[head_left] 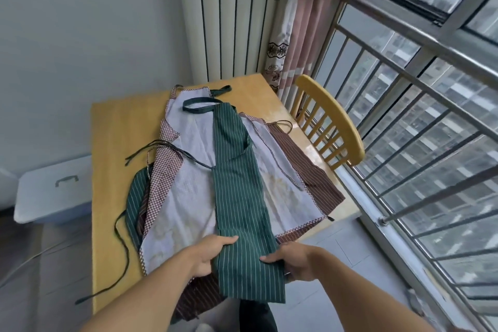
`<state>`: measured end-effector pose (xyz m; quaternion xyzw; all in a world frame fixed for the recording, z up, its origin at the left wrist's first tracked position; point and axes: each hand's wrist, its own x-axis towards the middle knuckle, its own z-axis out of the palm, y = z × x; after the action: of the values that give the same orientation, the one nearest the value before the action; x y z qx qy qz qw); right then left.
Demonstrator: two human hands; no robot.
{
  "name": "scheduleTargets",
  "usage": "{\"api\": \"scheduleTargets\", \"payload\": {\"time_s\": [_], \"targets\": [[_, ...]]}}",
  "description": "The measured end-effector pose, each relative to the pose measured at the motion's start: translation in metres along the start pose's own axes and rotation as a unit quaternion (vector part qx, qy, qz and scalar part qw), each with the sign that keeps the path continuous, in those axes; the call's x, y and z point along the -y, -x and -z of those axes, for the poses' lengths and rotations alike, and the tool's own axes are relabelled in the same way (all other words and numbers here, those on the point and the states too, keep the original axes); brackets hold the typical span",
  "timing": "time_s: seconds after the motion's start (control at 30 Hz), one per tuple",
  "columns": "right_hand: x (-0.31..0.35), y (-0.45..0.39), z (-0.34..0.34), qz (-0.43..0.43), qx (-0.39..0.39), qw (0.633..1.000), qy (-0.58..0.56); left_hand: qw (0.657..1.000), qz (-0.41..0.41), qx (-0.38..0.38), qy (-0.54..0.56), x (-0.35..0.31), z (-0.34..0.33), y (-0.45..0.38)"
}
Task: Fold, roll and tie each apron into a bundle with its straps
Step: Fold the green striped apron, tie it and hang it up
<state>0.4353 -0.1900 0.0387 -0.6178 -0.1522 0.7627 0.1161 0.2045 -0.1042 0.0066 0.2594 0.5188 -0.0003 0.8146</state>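
Hands' grip [213,253] [289,259] flanks green apron [237,183] (near end).

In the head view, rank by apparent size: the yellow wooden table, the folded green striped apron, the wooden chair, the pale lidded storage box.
1. Yellow wooden table.
2. Folded green striped apron, a long strip.
3 and 4. Wooden chair and pale lidded storage box look similar; both are partly hidden, so I won't rank them.

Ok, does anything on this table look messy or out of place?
Yes. The pale apron lining under the folded green striped apron shows yellowish stains. A dark strap trails loose over the table's near-left edge, and aprons overhang the near edge.
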Motion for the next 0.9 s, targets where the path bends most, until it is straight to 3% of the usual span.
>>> {"api": "scheduleTargets", "payload": {"time_s": [0.2,0.37,0.53,0.67,0.83,0.9], "targets": [[0.005,0.019,0.007,0.049,-0.086,0.995,0.023,0.980,0.055,-0.097,-0.163,0.004,-0.005,0.006],[0.034,0.046,-0.006,0.108,-0.027,0.994,0.009,0.932,-0.025,-0.196,-0.302,-0.005,-0.005,0.017],[0.048,0.043,-0.007,0.218,-0.058,0.972,0.059,0.948,-0.103,-0.148,-0.263,-0.029,0.001,0.035],[0.061,0.044,-0.019,0.295,-0.239,0.918,0.118,0.971,-0.132,-0.123,-0.157,-0.042,0.007,0.047],[0.075,0.038,-0.028,0.304,-0.341,0.865,0.208,0.938,-0.134,-0.090,-0.306,-0.034,0.011,0.056],[0.077,0.036,-0.034,0.327,-0.342,0.852,0.224,0.948,-0.172,-0.065,-0.258,-0.029,0.006,0.052]]}}
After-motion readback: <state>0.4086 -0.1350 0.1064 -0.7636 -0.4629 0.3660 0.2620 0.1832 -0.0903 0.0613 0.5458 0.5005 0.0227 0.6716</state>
